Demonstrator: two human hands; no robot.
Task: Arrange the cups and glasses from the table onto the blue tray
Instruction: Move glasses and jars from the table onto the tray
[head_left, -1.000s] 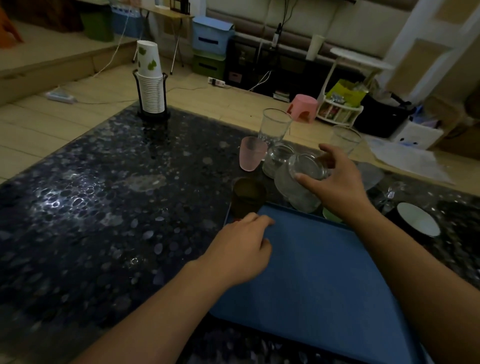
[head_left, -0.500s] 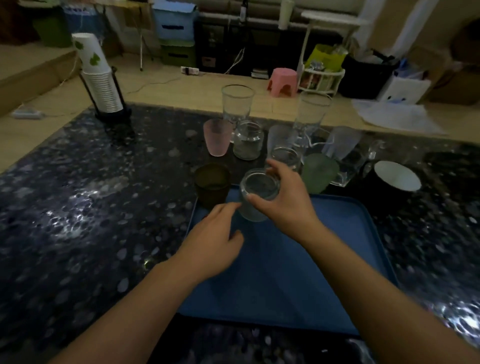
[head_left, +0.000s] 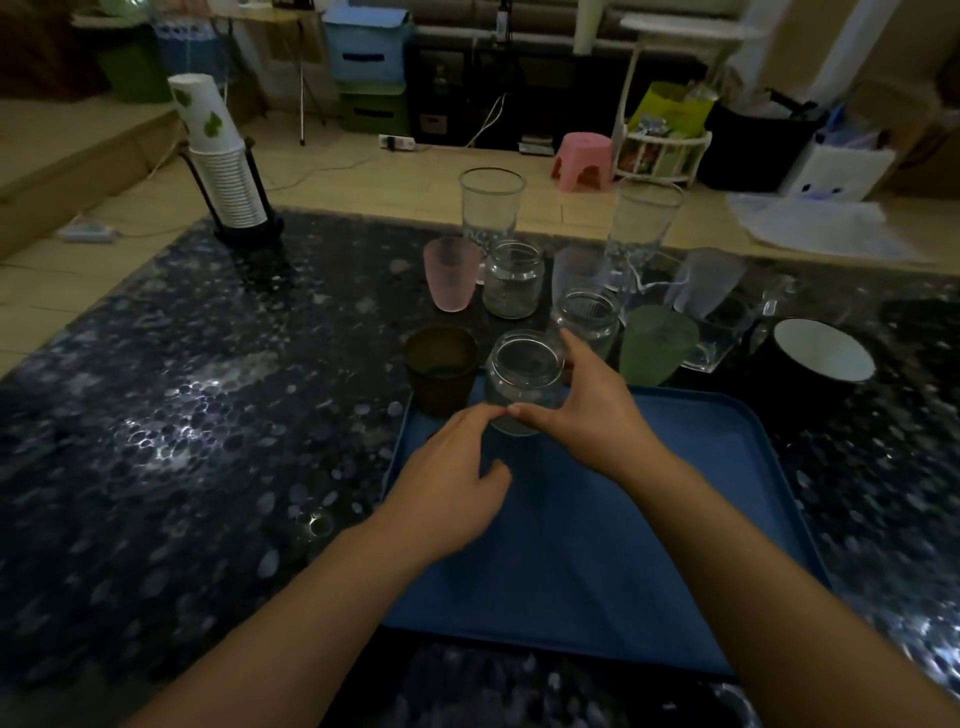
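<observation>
Head view looks down on a dark pebble-patterned table (head_left: 182, 415) with the blue tray (head_left: 701, 519) lying at its near middle, bare except at its far left corner. Beyond the tray's far edge stands the crowd of vessels waiting on the table: a black mug with a white inside (head_left: 821, 358) at far right, two tall clear glasses (head_left: 491, 208) and (head_left: 644, 223) at the back, a frosted clear cup (head_left: 711, 283), a green frosted cup (head_left: 657, 345), a pink frosted cup (head_left: 451, 274), a dark brown cup (head_left: 440, 364) just beside the tray's left corner, and two small glass jars (head_left: 513, 280) and (head_left: 589, 317). A stack of paper cups (head_left: 218, 156) in a holder stands far left, well apart.

A third glass jar (head_left: 524, 379) sits upright at the tray's far left corner; whether its base touches the tray I cannot tell. The right hand (head_left: 592, 415) grasps it, thumb at the near side and fingers curled round the far side. The left hand (head_left: 452, 478) hovers over the tray with fingers loosely bent, fingertips reaching the jar's base and grasping nothing.

By my reading, this is the placing of the first piece. Next the jar needs settling flat in the corner and letting go, then a reach back for a neighbour, lifted clear so the close-packed glasses are not knocked.
</observation>
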